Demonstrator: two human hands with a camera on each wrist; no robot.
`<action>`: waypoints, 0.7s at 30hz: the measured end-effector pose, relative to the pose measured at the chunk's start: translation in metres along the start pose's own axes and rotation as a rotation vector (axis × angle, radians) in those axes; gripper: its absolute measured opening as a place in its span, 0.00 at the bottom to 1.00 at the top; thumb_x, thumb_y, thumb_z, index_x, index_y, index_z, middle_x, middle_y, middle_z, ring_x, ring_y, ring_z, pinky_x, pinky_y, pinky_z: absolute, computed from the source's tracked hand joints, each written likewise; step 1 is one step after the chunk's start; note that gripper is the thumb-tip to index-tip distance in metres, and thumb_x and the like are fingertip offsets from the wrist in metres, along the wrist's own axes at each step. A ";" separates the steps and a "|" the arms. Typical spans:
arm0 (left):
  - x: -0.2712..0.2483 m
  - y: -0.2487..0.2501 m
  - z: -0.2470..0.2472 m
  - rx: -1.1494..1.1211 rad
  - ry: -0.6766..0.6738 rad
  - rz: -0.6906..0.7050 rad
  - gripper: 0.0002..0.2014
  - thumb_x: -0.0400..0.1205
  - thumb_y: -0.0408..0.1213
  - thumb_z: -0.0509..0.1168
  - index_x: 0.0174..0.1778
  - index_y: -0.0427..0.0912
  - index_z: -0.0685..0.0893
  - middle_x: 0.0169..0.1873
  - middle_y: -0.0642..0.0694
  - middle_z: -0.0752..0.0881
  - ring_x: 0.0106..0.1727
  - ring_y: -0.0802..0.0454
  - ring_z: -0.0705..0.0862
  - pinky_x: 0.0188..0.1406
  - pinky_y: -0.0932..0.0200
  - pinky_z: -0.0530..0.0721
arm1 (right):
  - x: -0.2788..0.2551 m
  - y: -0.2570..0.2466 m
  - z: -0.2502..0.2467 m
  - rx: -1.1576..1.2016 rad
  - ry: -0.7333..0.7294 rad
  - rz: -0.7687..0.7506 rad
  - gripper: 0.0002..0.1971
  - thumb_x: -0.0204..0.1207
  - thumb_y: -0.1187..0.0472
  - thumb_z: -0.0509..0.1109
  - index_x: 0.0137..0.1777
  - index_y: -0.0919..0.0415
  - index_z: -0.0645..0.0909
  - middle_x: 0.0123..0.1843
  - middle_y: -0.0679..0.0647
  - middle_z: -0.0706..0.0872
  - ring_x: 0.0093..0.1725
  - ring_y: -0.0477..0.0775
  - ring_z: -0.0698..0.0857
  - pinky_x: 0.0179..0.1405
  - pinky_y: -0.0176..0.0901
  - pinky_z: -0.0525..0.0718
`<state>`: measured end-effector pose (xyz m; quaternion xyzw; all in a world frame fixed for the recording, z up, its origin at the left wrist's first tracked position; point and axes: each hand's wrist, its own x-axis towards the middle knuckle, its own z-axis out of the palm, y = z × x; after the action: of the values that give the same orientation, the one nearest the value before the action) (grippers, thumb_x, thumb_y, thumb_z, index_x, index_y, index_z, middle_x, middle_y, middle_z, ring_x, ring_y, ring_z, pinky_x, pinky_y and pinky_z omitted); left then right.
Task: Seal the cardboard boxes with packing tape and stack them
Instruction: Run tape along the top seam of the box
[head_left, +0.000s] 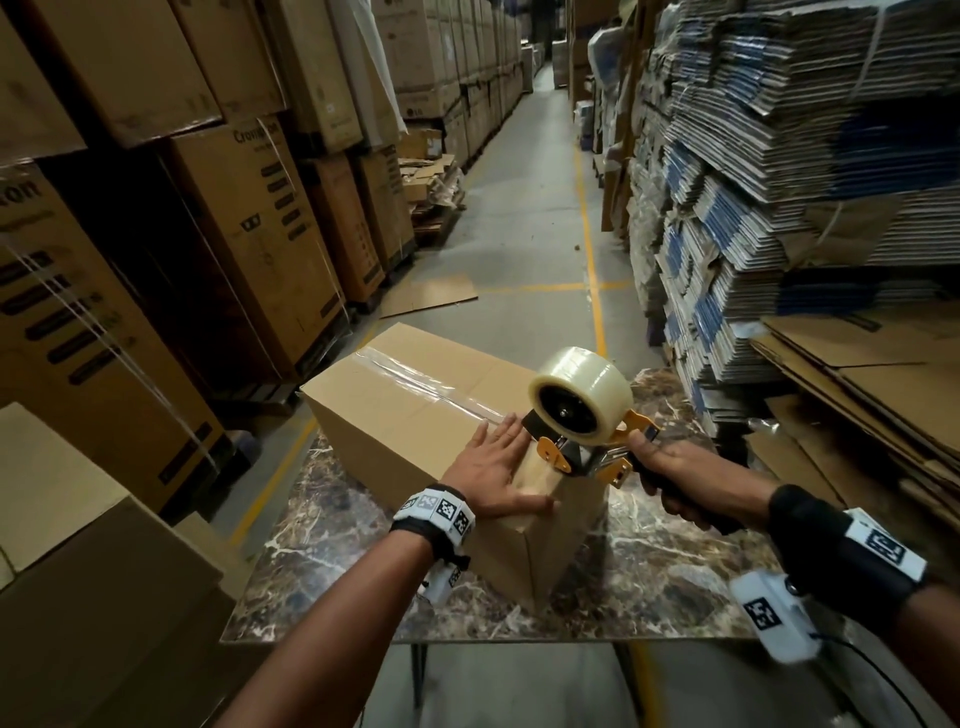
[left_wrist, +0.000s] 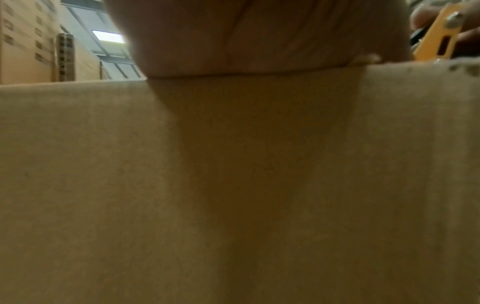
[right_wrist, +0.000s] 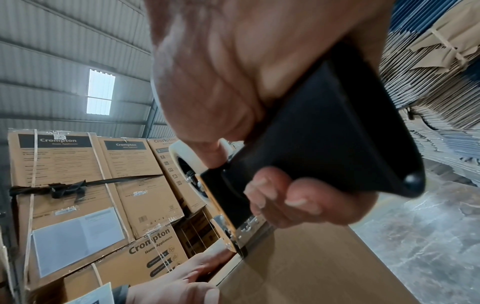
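A plain cardboard box (head_left: 405, 410) lies on the marble-patterned table (head_left: 654, 587), with clear tape (head_left: 415, 382) along its top seam. My left hand (head_left: 493, 462) lies flat on the near end of the box top, fingers straight, thumb over the near edge. My right hand (head_left: 670, 475) grips the black handle of a yellow tape dispenser (head_left: 587, 415) carrying a roll of clear tape; its blade end meets the box's near top edge. In the right wrist view the dispenser handle (right_wrist: 327, 131) fills my right hand (right_wrist: 259, 86), above the box (right_wrist: 306, 271). The left wrist view shows mostly the box side (left_wrist: 233, 185).
Tall stacks of printed cartons (head_left: 249, 223) line the left of the aisle. Bundles of flattened cardboard (head_left: 779, 171) pile up on the right. A brown box (head_left: 93, 587) stands at my near left. The concrete aisle floor (head_left: 530, 218) with yellow lines runs ahead.
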<state>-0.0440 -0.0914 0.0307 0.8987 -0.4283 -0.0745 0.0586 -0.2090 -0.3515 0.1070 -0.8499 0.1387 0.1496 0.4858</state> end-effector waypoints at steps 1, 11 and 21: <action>0.000 0.000 -0.001 -0.002 0.005 0.004 0.61 0.73 0.81 0.58 0.91 0.51 0.36 0.90 0.48 0.40 0.90 0.54 0.36 0.88 0.44 0.32 | 0.001 0.000 0.000 0.000 0.003 0.001 0.51 0.59 0.09 0.53 0.46 0.61 0.79 0.30 0.53 0.77 0.24 0.52 0.70 0.23 0.45 0.69; 0.021 -0.038 -0.020 0.005 0.020 -0.019 0.58 0.68 0.79 0.53 0.91 0.54 0.43 0.90 0.50 0.45 0.91 0.50 0.42 0.89 0.39 0.39 | 0.034 -0.025 0.019 0.010 0.057 -0.021 0.43 0.73 0.17 0.50 0.45 0.60 0.79 0.32 0.55 0.78 0.24 0.52 0.72 0.20 0.40 0.69; 0.041 -0.057 -0.018 0.022 0.050 -0.079 0.57 0.69 0.77 0.60 0.92 0.50 0.53 0.91 0.53 0.49 0.91 0.55 0.47 0.90 0.44 0.45 | 0.041 -0.013 -0.001 -0.036 0.074 -0.017 0.45 0.71 0.14 0.49 0.44 0.59 0.81 0.31 0.52 0.79 0.27 0.54 0.74 0.24 0.44 0.71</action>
<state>0.0277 -0.0867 0.0353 0.9171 -0.3916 -0.0496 0.0561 -0.1663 -0.3493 0.1021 -0.8646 0.1468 0.1165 0.4662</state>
